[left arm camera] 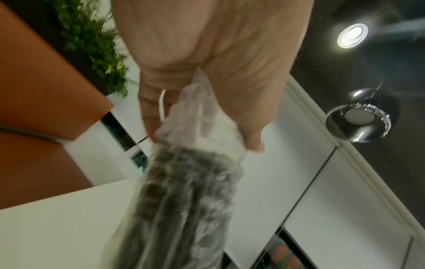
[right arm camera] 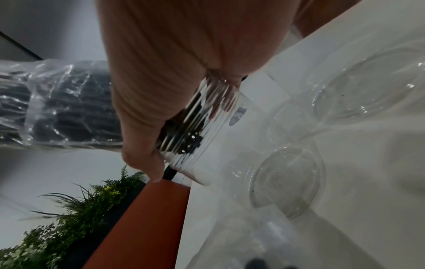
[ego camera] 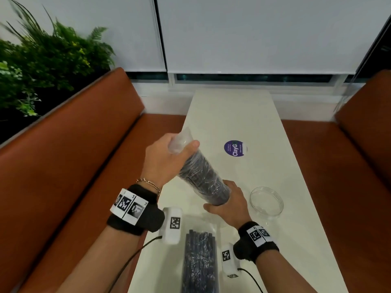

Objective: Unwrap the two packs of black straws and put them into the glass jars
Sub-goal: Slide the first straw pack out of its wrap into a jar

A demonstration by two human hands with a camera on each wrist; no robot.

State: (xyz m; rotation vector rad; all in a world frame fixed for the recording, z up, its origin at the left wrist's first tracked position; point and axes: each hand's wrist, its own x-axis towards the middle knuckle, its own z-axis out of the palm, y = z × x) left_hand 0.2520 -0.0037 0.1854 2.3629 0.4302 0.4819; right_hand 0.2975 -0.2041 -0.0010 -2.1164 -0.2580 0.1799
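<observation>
The left hand (ego camera: 163, 159) pinches the crinkled clear wrapper (ego camera: 182, 140) atop a tilted pack of black straws (ego camera: 201, 178). Its lower end sits in a ribbed glass jar (right arm camera: 197, 131), fingers of the right hand (ego camera: 229, 205) curled round it. Nearer, a second pack (ego camera: 200, 263) lies on the white worktop (ego camera: 243, 115); right, another glass jar (ego camera: 266, 200).

**Where things sit on the counter**

We see one straw pack (ego camera: 202, 176) tilted above the counter (ego camera: 243, 115), its lower end in a ribbed jar (right arm camera: 197, 131). The second jar (ego camera: 266, 200) stands to its right; another pack (ego camera: 200, 263) lies nearest us.
</observation>
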